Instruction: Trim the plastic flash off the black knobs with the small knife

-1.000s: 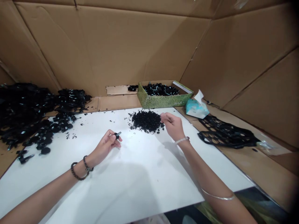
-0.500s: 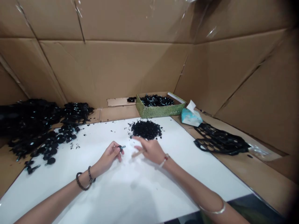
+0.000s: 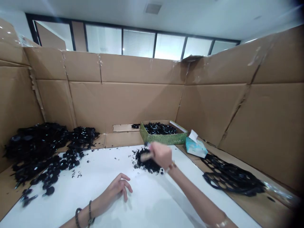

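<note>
My right hand is lifted above a small heap of tiny black rings, motion-blurred, with its fingers closed round a small black part whose tip pokes out toward the green box. That box stands just behind the heap and holds several similar black parts. My left hand rests on the white board with fingers spread and nothing in them. Bead bracelets circle the left wrist.
A large heap of black parts spreads over the left side. A blue tissue pack and black perforated sheets lie on the right. Cardboard walls close in the bench on three sides.
The black part passed from my left hand to my right, which rose toward the green box. My left hand opened and lies flat. The camera tilted upward.
</note>
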`<action>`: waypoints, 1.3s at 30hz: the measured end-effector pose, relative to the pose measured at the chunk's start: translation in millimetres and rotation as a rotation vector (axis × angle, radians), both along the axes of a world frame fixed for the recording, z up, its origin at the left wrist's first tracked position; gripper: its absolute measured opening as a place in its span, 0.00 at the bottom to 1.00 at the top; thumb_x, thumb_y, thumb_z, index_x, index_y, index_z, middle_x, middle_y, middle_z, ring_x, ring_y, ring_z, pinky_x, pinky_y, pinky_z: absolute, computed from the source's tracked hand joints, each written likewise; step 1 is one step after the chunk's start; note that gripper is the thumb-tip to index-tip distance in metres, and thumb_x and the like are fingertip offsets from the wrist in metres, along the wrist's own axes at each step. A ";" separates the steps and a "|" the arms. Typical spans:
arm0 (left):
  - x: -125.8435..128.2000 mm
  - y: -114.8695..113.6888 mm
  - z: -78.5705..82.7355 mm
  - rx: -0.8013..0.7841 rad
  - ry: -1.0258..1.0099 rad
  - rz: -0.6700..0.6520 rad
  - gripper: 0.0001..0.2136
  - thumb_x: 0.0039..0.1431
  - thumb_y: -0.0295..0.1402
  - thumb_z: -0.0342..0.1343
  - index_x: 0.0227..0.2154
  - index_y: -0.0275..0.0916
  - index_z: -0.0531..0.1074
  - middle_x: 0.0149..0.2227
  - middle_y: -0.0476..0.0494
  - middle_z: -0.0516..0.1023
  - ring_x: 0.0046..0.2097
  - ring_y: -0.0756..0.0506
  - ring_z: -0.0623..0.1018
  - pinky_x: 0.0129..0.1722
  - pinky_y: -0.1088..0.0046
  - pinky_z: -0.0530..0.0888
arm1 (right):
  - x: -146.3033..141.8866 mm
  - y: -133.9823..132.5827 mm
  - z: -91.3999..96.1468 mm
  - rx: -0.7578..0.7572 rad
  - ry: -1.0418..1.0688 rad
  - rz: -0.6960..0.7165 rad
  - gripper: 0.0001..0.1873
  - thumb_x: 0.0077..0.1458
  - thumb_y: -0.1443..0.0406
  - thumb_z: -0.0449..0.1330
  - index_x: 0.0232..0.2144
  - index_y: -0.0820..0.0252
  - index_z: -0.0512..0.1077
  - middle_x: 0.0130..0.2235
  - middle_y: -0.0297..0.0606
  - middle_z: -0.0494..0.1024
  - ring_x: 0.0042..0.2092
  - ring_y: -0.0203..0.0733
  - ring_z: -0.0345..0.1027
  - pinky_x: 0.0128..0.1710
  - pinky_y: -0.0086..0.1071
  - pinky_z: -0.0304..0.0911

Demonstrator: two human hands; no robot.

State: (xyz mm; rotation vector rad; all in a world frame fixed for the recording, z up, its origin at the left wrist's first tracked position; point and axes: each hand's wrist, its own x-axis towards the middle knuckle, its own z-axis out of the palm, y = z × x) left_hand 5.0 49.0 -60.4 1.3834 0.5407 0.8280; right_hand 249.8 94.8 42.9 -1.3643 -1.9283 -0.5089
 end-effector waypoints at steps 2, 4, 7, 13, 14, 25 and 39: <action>-2.9 -4.6 3.0 0.055 0.080 0.016 0.18 0.59 0.50 0.43 0.41 0.40 0.62 0.34 0.43 0.74 0.26 0.50 0.72 0.31 0.71 0.62 | 15.6 25.1 27.3 -0.024 0.088 -0.154 0.27 0.62 0.51 0.36 0.27 0.60 0.65 0.17 0.36 0.64 0.21 0.37 0.59 0.23 0.30 0.49; -1.7 -15.5 11.2 0.225 0.218 0.083 0.15 0.60 0.47 0.44 0.41 0.41 0.62 0.36 0.42 0.74 0.31 0.47 0.72 0.33 0.70 0.64 | 18.1 41.3 39.5 -0.079 0.083 -0.201 0.25 0.63 0.52 0.37 0.28 0.60 0.65 0.16 0.35 0.63 0.20 0.38 0.59 0.23 0.30 0.50; 18.2 -39.6 30.6 0.847 0.431 0.157 0.15 0.57 0.44 0.51 0.44 0.42 0.63 0.44 0.38 0.73 0.44 0.41 0.71 0.44 0.64 0.63 | -10.9 42.8 26.5 -0.192 -0.024 -0.150 0.22 0.63 0.55 0.39 0.28 0.61 0.65 0.18 0.37 0.65 0.22 0.38 0.61 0.24 0.31 0.53; 109.8 -75.5 61.9 1.811 0.478 0.170 0.24 0.58 0.46 0.48 0.55 0.41 0.58 0.59 0.32 0.60 0.57 0.35 0.63 0.52 0.54 0.58 | -135.3 -0.9 -22.2 -0.350 -0.296 0.204 0.18 0.61 0.61 0.43 0.29 0.63 0.68 0.25 0.40 0.75 0.26 0.37 0.66 0.27 0.30 0.57; 118.8 -75.3 64.3 1.798 0.579 0.144 0.26 0.56 0.47 0.49 0.55 0.39 0.58 0.57 0.29 0.63 0.52 0.34 0.68 0.48 0.54 0.62 | -151.4 -9.7 -26.2 -0.360 -0.330 0.269 0.17 0.61 0.62 0.44 0.30 0.63 0.69 0.27 0.40 0.76 0.26 0.37 0.67 0.27 0.30 0.58; -3.5 -70.6 54.9 1.535 0.779 -0.042 0.20 0.59 0.32 0.46 0.55 0.50 0.59 0.56 0.39 0.68 0.54 0.37 0.69 0.51 0.54 0.62 | -93.8 -53.2 -58.1 -0.459 -0.352 0.446 0.19 0.58 0.65 0.48 0.18 0.54 0.69 0.19 0.36 0.74 0.20 0.41 0.64 0.19 0.31 0.53; -147.0 24.6 78.2 0.569 0.621 0.660 0.13 0.48 0.39 0.61 0.34 0.38 0.73 0.41 0.37 0.73 0.48 0.39 0.67 0.49 0.62 0.61 | -27.7 -41.6 -96.7 -0.339 -0.091 0.283 0.20 0.61 0.61 0.43 0.22 0.59 0.67 0.23 0.36 0.74 0.24 0.38 0.67 0.24 0.29 0.45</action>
